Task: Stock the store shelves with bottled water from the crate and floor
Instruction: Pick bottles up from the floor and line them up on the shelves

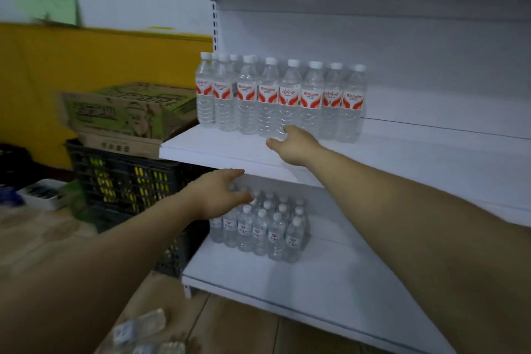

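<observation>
Standing along the upper white shelf (218,149), eight front-row water bottles (288,98) are counted; the right hand (296,146) is spread open against them, gripping none. Below that shelf, the left hand (218,195) is held wide and empty over a pack of small water bottles (261,230), too clustered for counting.

Floor bottles (143,330) blurred, cut off at the bottom edge.

Eight front-row upper shelf bottles (268,96), two white shelves (218,149), one black crate (126,178), one cardboard box (126,112), two hands (290,144)
</observation>
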The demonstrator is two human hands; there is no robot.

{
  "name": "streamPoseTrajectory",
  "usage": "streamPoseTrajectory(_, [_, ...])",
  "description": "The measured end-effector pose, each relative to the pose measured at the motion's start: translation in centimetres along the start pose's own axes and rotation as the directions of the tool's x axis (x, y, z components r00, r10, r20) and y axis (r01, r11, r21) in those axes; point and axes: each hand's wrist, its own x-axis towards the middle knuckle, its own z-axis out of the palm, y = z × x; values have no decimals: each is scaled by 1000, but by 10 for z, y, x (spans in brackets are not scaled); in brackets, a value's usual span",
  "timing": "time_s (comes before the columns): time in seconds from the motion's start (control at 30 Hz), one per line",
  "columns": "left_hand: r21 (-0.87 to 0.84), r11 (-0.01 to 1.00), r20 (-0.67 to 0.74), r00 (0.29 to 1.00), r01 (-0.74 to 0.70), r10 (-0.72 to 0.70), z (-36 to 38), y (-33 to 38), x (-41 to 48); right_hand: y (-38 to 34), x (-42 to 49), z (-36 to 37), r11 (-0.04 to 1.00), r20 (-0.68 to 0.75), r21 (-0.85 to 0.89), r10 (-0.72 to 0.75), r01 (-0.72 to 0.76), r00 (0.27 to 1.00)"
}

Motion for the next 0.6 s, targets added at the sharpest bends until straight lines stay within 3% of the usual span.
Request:
streamPoseTrajectory(0.33, [30,961,-57,961,274,-272,-28,-63,-184,-118,-120,69,973,257,-38,-211,228,943])
streamPoseTrajectory(0.47, [58,922,-122,919,383,-374,-31,-88,-237,-157,-146,93,947,342,-44,-284,317,896])
streamPoseTrajectory(0.6, [-28,869,-145,858,494,-493,-30,-115,-281,-192,-165,124,913,434,-24,-358,408,827])
